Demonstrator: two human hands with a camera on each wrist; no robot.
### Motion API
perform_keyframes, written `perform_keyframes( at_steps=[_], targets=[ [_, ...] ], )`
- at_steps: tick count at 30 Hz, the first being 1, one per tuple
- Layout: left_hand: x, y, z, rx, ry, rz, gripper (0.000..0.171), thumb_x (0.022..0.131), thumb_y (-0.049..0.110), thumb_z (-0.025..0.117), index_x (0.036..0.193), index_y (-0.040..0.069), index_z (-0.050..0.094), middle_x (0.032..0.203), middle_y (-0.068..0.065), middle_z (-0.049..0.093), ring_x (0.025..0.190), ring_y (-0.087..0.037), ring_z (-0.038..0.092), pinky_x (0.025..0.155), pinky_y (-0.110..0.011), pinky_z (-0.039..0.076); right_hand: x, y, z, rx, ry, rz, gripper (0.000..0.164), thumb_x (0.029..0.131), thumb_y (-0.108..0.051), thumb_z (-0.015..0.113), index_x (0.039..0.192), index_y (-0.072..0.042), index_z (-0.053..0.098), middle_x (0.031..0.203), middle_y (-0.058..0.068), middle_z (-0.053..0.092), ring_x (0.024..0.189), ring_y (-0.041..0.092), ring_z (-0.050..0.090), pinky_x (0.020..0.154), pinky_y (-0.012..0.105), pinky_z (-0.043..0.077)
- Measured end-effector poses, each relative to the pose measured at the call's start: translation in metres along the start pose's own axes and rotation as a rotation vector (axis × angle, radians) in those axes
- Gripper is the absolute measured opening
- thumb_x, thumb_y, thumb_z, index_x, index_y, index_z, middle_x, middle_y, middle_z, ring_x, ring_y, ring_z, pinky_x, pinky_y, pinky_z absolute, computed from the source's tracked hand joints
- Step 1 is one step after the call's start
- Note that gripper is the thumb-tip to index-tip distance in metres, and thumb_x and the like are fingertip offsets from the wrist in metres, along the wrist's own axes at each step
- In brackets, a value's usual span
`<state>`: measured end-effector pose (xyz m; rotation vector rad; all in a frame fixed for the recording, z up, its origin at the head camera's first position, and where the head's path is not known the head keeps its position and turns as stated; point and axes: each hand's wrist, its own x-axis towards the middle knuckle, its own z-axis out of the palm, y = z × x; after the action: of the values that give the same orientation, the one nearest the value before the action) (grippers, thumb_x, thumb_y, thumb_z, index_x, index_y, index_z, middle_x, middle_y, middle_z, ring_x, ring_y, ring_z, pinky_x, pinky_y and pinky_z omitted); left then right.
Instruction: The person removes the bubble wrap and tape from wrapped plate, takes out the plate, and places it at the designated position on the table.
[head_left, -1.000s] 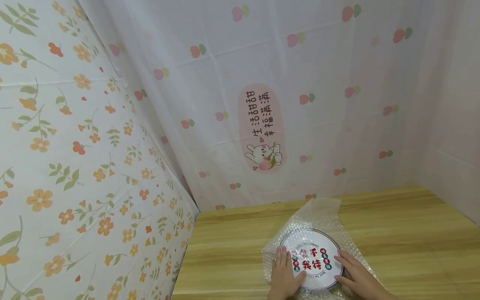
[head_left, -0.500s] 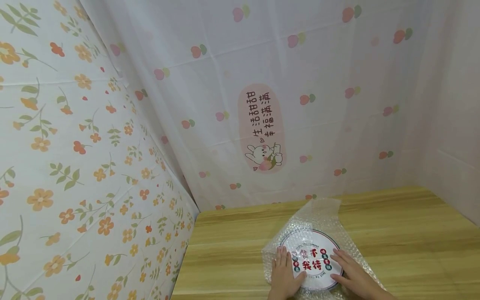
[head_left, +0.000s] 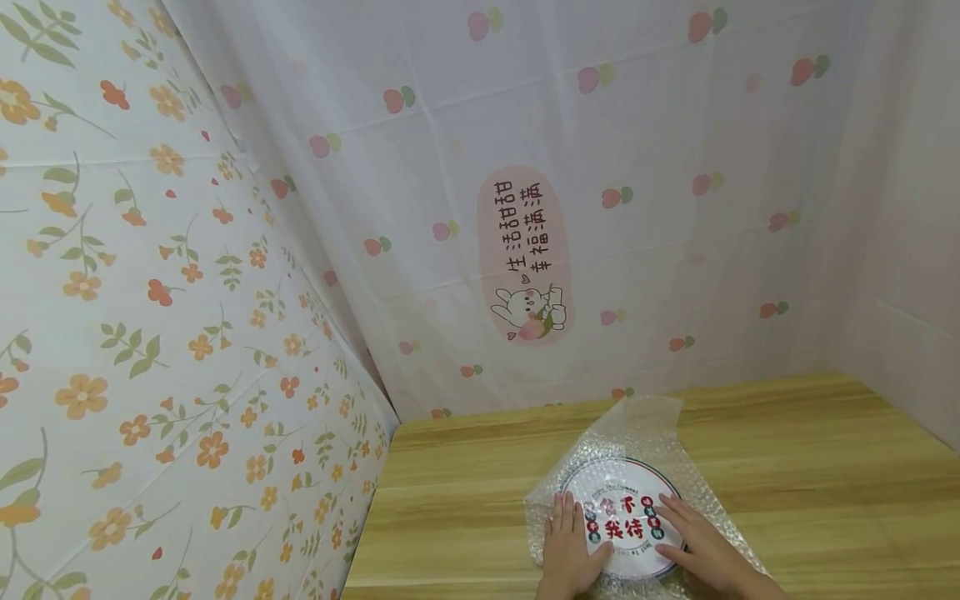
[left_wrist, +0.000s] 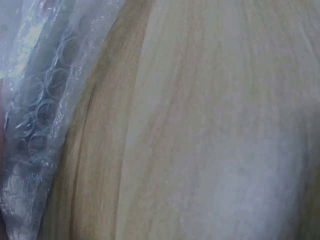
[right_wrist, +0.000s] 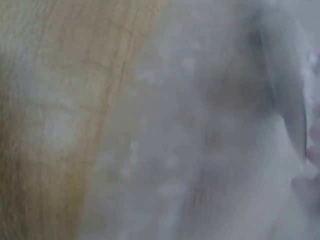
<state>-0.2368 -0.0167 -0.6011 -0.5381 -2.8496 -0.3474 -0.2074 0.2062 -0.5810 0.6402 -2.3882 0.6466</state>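
A round white plate (head_left: 633,481) with red characters and a dark coloured rim lies on a sheet of bubble wrap (head_left: 637,423) in the head view. My left hand (head_left: 568,550) rests flat over the plate's left edge, fingers straight and thumb spread, with clear wrap over that side. On the right side, my right hand (head_left: 699,540) lies with extended fingers on the plate's face and rim. Bubble wrap (left_wrist: 50,85) fills the left of the left wrist view. In the blurred right wrist view, fingertips (right_wrist: 312,150) show at the plate's edge (right_wrist: 286,85).
The wood-grain table (head_left: 465,492) runs out to both sides of the wrap. A flowered white curtain (head_left: 187,350) hangs on the left, and a fruit-patterned curtain (head_left: 420,317) closes off the back. A plain pale sheet (head_left: 900,333) stands at the right.
My right hand has slid a little to the left, further onto the plate's face. The left hand, plate and bubble wrap have stayed in place.
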Motion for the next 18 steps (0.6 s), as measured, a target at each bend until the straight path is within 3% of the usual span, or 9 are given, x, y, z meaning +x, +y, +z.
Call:
perform_keyframes(
  at_steps=[3,6,11,14,18],
  targets=[
    [0.0000,0.0001,-0.0003,-0.006,0.007,0.005,0.077,0.082,0.061,0.039,0.127,0.000,0.047,0.139,-0.013,0.033,0.129,-0.028,0.025,0.095,-0.045,0.032,-0.0002,0.0014,0.0010,0.012,0.008,-0.012,0.050,0.065,-0.025,0.076,0.102,0.005,0.061,0.110,0.021,0.057,0.123,0.010,0.031,0.095,0.005,0.003],
    [-0.0002,-0.0003,-0.0004,-0.006,0.008,0.004,0.076,0.082,0.061,0.039,0.128,0.000,0.047,0.140,-0.013,0.033,0.130,-0.028,0.024,0.095,-0.045,0.031,-0.0006,0.0024,0.0022,0.021,0.014,-0.024,0.050,0.065,-0.025,0.076,0.103,0.006,0.061,0.109,0.022,0.057,0.122,-0.007,0.014,0.095,0.005,0.002],
    [0.0003,-0.0008,-0.0002,-0.001,0.011,0.004,0.076,0.082,0.061,0.039,0.127,0.000,0.048,0.139,-0.013,0.033,0.129,-0.028,0.025,0.095,-0.046,0.031,-0.0003,0.0029,0.0028,0.000,0.026,-0.032,0.050,0.064,-0.024,0.076,0.102,0.006,0.061,0.108,0.021,0.057,0.118,0.008,0.034,0.095,0.005,0.004],
    [0.0010,-0.0013,0.0003,0.001,0.004,0.000,0.076,0.082,0.061,0.039,0.127,0.001,0.048,0.140,-0.013,0.033,0.130,-0.028,0.024,0.095,-0.046,0.031,0.0005,0.0035,0.0031,0.005,0.032,-0.044,0.050,0.064,-0.024,0.076,0.101,0.007,0.061,0.107,0.022,0.057,0.122,0.002,0.027,0.095,0.006,0.004],
    [0.0002,-0.0015,0.0026,0.010,0.016,0.005,0.076,0.082,0.061,0.039,0.127,0.001,0.048,0.140,-0.012,0.033,0.130,-0.028,0.024,0.095,-0.046,0.031,0.0010,0.0043,0.0035,-0.001,0.021,-0.041,0.051,0.064,-0.024,0.076,0.102,0.007,0.061,0.107,0.023,0.057,0.124,0.006,0.027,0.095,0.006,0.003]
  ],
)
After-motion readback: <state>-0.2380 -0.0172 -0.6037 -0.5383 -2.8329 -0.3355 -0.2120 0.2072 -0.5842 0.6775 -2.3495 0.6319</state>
